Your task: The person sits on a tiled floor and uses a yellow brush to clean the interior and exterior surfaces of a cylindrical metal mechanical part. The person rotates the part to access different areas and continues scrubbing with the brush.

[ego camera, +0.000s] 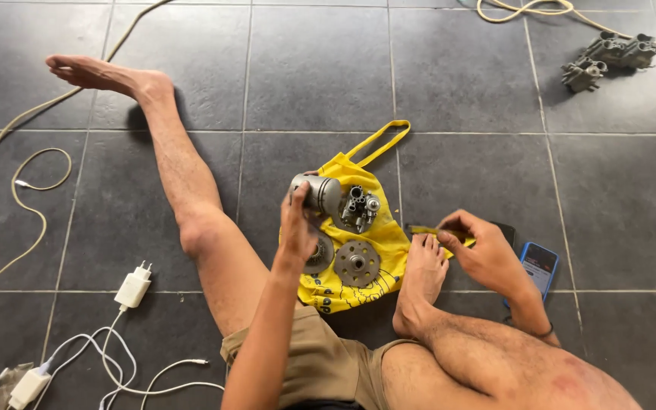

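I sit on a dark tiled floor with a yellow cloth bag [380,235] spread between my legs. My left hand [298,228] holds up a silver metal cylinder [316,193] over the bag. My right hand [474,247] pinches a thin yellow-handled tool [428,230] at the bag's right edge, beside my right foot. On the bag lie a cluster of small metal tubes [360,209], a round perforated disc [356,263] and a second disc [319,254] partly hidden by my left wrist.
A phone in a blue case [538,266] lies right of my right hand. A grey metal engine part [609,59] sits at the far right. White chargers and cables [132,287] are at the left, and a cream cord [525,9] runs along the top.
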